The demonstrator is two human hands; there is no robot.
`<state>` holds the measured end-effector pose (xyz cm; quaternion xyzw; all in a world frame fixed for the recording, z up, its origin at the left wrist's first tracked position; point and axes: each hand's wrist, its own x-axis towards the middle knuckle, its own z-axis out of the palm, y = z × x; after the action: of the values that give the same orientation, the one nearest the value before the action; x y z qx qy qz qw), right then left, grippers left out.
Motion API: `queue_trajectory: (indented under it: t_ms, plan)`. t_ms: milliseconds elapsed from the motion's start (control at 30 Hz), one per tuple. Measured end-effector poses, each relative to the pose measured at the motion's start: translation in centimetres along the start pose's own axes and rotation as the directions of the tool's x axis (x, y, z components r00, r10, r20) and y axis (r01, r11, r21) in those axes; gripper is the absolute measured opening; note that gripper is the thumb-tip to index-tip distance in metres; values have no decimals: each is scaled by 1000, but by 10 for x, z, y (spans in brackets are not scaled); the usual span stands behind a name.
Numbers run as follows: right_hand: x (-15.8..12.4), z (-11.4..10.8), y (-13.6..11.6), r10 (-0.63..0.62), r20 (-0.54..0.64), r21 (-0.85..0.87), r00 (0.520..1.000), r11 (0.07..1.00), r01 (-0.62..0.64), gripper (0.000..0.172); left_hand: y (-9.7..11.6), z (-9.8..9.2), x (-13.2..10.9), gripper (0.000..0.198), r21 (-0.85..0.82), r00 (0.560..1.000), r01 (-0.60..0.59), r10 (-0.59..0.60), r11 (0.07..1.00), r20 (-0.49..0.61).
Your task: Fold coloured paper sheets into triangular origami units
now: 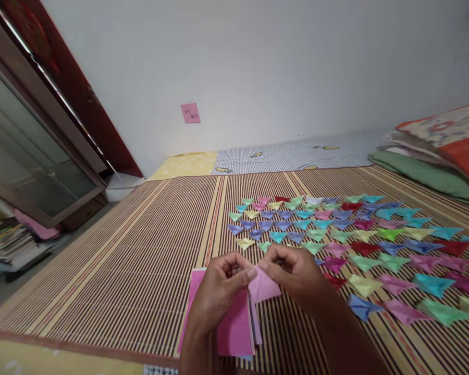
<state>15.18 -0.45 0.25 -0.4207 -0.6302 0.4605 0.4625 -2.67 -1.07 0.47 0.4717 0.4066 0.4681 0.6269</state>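
A small piece of pink folded paper (pixel 263 285) is pinched between my two hands, a crease running down it. My left hand (pixel 229 284) grips its left upper edge with thumb and fingers. On the other side, my right hand (pixel 293 268) pinches the upper right part. Beneath my left hand and forearm lies a stack of coloured paper sheets (pixel 234 328), bright pink on top, with other colours showing at the edges. Rows of folded paper pieces (pixel 363 285) in many colours spread beyond and to the right of my hands.
Everything lies on a striped bamboo mat (pixel 140 250). Folded bedding (pixel 426 172) is piled at the back right against the white wall (pixel 277 67), which bears a pink note (pixel 190 113). To the left are a glass-panelled door (pixel 35 140) and a stack of books (pixel 10 245).
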Motion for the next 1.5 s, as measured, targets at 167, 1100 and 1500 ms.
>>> queue_trajectory:
  t_ms: [167, 1100, 1500]
  plan:
    - [0, 3, -6, -13, -138, 131, 990, 991, 31, 31, -10, -7, 9, 27, -132, 989, -97, 81, 986, -125]
    - [-10, 10, -18, -74, -287, 115, 955, 987, 111, 19, 10, 2, -17, 27, 588, 607, -590, 784, 554, -130]
    - [-11, 10, -15, -328, -298, -38, 896, 942, 332, 8, 12, 18, -15, 23, 518, 580, -615, 786, 595, -214]
